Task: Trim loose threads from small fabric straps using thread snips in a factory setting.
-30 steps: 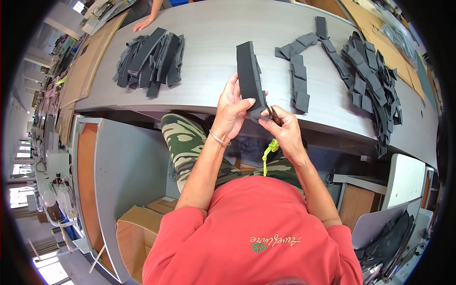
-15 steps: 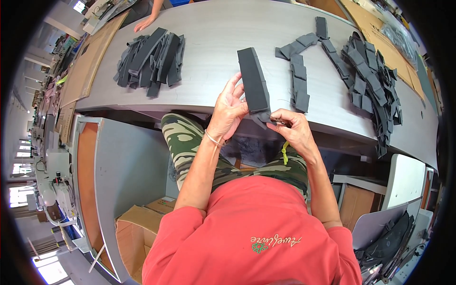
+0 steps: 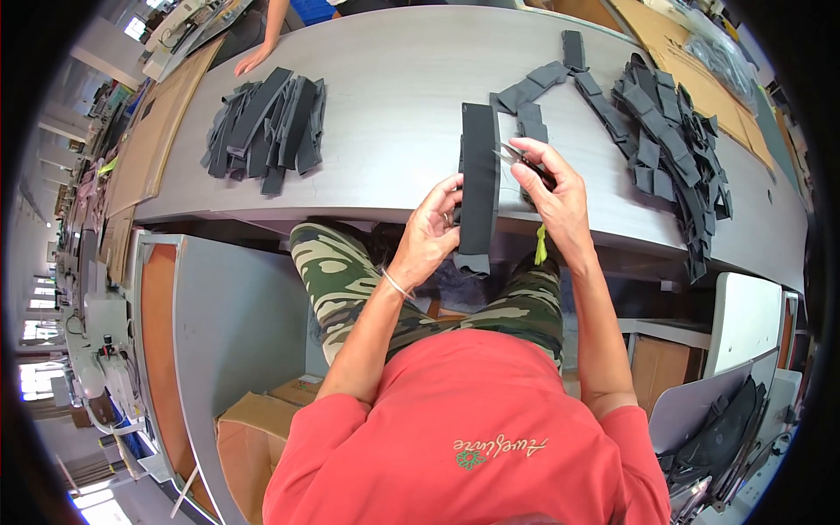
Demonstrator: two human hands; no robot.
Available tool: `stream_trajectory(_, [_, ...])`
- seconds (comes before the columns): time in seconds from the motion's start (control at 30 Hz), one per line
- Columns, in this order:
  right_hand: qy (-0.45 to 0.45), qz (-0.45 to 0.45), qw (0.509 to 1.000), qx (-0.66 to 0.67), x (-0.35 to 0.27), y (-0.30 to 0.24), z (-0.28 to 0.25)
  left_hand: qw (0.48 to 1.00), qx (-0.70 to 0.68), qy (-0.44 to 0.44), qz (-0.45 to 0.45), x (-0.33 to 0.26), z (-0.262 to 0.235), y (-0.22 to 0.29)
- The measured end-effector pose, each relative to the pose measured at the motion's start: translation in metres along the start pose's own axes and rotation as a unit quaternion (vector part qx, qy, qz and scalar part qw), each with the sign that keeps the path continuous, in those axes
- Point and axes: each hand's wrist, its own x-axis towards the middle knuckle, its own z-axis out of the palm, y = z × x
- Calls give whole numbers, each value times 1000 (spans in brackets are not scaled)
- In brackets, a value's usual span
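Note:
A dark grey fabric strip (image 3: 479, 179) stands nearly upright over the table's front edge. My left hand (image 3: 429, 232) grips its left side near the lower end, where a folded lighter grey part hangs out. My right hand (image 3: 556, 192) is closed around small thread snips (image 3: 530, 165), their metal blades pointing at the strip's right edge. Whether the blades touch the fabric I cannot tell. A yellow-green ribbon (image 3: 541, 245) dangles below my right hand. Behind the snips, a chain of grey folded fabric pieces (image 3: 530, 86) lies on the table.
On the grey table (image 3: 385, 96) a pile of dark strips (image 3: 267, 127) lies left and a heap of linked grey pieces (image 3: 674, 144) right. Another person's hand (image 3: 254, 59) rests at the far left edge. A cardboard box (image 3: 249, 437) stands below, left of me.
The strip has turned more upright. My right hand with the snips has moved from its lower end up to its right edge. The left hand stays on the strip, a little lower.

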Motion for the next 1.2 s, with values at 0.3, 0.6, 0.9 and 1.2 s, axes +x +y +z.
stream_trajectory(0.3, [101, -214, 929, -284, 35, 1, 5, 998, 53, -37, -9, -8, 2, -6])
stream_trajectory(0.6, [65, -106, 990, -71, 40, 15, -5, 998, 30, -20, -43, -13, -3, -11])
stream_trajectory(0.9, [-67, 4, 989, 128, 3, 0, 23, 997, 50, 43, -38, 7, 21, 6])
stream_trajectory(1.2, [-36, -193, 959, -206, 4, -18, -11, 995, 54, 73, -36, 5, 14, 17])
